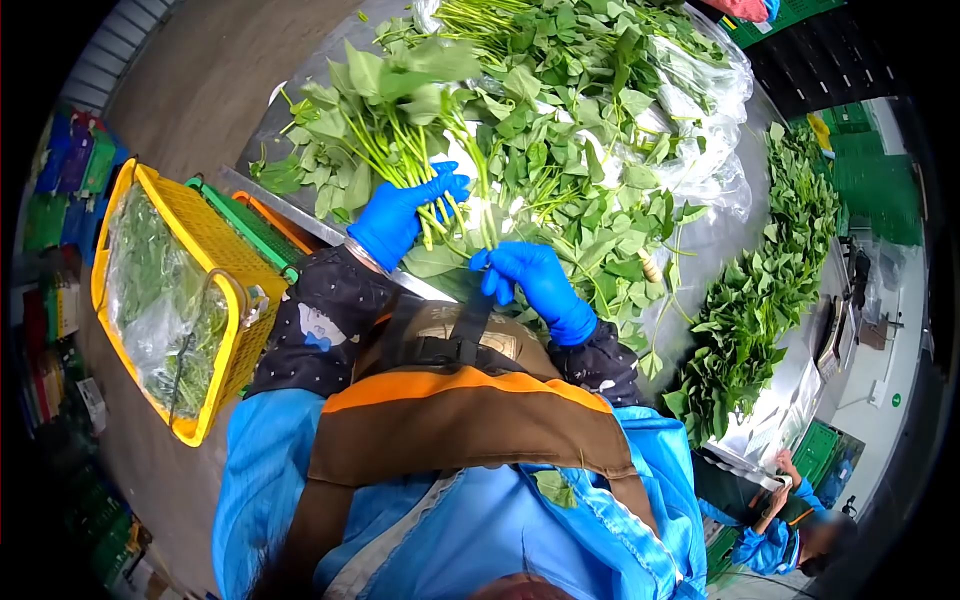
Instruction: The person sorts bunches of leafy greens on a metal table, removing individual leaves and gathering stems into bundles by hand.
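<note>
My left hand, in a blue glove, is closed around a bunch of leafy green stems, whose leaves fan out away from me. Just to its right, my right hand, also gloved in blue, pinches the cut lower ends of a few leafy stems. The leaves of these stems overlap the bunch, and some look blurred. Beneath and beyond both hands, a big heap of loose leafy greens covers much of the metal table.
Clear plastic bags lie among the greens. At my left stands a yellow crate holding bagged greens, beside a green crate. A long row of greens lies to the right. Another person works at lower right; a sleeve shows at top.
</note>
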Motion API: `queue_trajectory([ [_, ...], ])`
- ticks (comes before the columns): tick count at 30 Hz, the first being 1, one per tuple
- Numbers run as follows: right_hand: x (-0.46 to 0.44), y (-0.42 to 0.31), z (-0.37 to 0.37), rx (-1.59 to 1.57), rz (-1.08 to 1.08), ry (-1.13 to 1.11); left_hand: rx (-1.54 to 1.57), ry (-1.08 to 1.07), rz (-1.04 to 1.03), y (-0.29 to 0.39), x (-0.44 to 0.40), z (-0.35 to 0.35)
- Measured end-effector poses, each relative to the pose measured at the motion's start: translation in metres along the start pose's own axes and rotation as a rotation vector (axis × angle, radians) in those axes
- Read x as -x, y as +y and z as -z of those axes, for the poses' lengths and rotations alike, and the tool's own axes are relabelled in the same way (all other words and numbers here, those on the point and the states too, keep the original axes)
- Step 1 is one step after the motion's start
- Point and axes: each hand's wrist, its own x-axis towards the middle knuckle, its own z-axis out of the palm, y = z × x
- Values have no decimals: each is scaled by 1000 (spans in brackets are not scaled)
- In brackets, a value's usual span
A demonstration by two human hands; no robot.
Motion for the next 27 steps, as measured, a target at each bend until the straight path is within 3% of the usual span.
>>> queue_trajectory([
  [10, -3, 19, 14, -11, 70, -73, 24, -78, 123, -45, 12, -8],
  [18, -1, 42, -1, 9, -62, -191, 160, -190, 137, -44, 27, -22],
  [22, 8, 34, 4, 458, -26, -107, -37, -94, 115, -49, 48, -13],
  [24, 9, 23, 19, 426, -16, 19, -226, -80, 110, -45, 64, -10],
  [25, 8, 18, 28, 409, -13, 84, -178, -124, 133, -48, 67, -5],
  [27, -10, 26, 51, 380, 264, 219, -76, -207, 174, -56, 69, 5],
])
